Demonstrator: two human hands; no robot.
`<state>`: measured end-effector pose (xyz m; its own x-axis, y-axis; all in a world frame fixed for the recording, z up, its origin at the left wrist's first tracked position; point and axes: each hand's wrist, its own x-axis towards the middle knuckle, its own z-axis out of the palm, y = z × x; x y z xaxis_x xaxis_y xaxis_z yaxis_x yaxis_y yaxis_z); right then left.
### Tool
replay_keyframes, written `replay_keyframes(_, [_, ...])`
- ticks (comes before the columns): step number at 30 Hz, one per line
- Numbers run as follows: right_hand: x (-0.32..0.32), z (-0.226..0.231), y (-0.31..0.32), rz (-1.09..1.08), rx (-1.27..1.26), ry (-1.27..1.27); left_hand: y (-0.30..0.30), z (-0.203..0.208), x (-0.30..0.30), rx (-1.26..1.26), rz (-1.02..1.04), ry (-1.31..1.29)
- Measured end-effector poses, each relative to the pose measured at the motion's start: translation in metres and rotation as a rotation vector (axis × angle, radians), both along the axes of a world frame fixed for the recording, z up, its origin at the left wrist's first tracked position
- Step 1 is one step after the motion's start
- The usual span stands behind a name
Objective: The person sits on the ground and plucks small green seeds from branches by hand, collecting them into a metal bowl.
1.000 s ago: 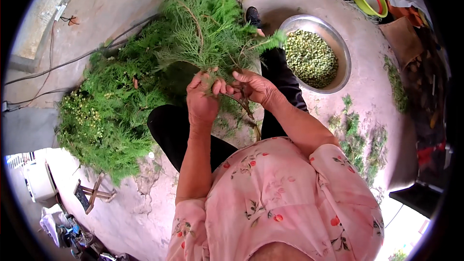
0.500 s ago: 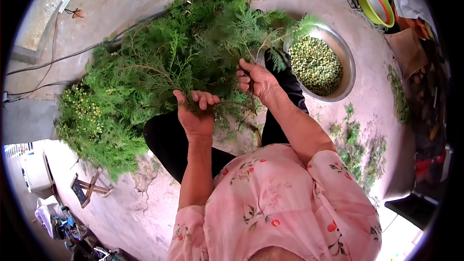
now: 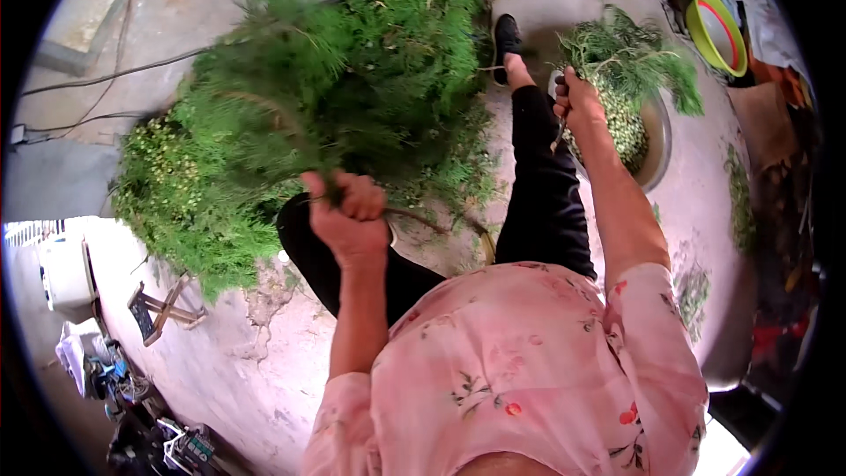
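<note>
My left hand (image 3: 351,220) is closed around the stem of a large leafy evergreen branch (image 3: 273,115), whose foliage is smeared by motion; the bare stem end sticks out to the right of the fist. Out to the right, my right hand (image 3: 579,101) grips a smaller evergreen sprig (image 3: 630,57). This sprig's feathery leaves spread above a round metal basin (image 3: 663,137) and partly hide it. Small green-yellow cones (image 3: 624,128) fill much of the basin. Behind the left-hand branch lies a big heap of cut greenery (image 3: 423,44), with clusters of cones at its left side.
A small wooden folding stool (image 3: 160,313) stands at the left. Dark cables (image 3: 115,75) run along the floor to the heap. A yellow-green plastic basin (image 3: 716,31) sits at the far right among cloths. Greenery scraps (image 3: 693,300) lie on the right floor.
My right hand has swung right with its sprig, from the heap to above the metal basin. The left hand has closed into a fist and its branch has lifted. My right leg is stretched farther forward.
</note>
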<state>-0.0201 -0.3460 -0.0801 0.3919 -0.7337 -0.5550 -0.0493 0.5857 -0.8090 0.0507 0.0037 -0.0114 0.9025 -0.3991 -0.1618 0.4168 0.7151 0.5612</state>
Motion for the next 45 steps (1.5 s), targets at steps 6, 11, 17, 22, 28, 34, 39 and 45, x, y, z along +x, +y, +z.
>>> replay_keyframes(6, [0.019,0.032,0.08,0.234,-0.224,-0.051,-0.024,-0.031,0.007,0.035,-0.111,0.067])
replay_keyframes(11, [0.006,0.024,0.153,0.685,-0.676,-0.079,-0.063,-0.021,-0.002,0.355,-0.017,0.138])
replay_keyframes(17, [-0.004,0.022,0.167,0.886,-0.488,-0.221,-0.088,-0.024,-0.008,0.497,-0.044,-0.033])
replay_keyframes(22, [-0.01,0.035,0.16,0.756,-0.371,-0.194,-0.087,-0.061,0.003,0.739,0.094,-0.29])
replay_keyframes(28, [-0.008,0.037,0.138,0.389,-0.847,-0.253,-0.06,-0.035,0.01,0.343,0.027,-0.007])
replay_keyframes(34, [-0.013,0.052,0.097,0.43,-0.099,-0.331,-0.047,-0.008,0.012,0.393,0.095,0.028])
replay_keyframes(39, [-0.028,0.05,0.074,0.363,0.109,-0.496,-0.03,-0.009,0.014,0.314,0.094,-0.037])
replay_keyframes(45, [-0.038,0.022,0.061,0.366,0.148,-0.537,-0.024,-0.005,0.018,0.242,0.17,-0.101])
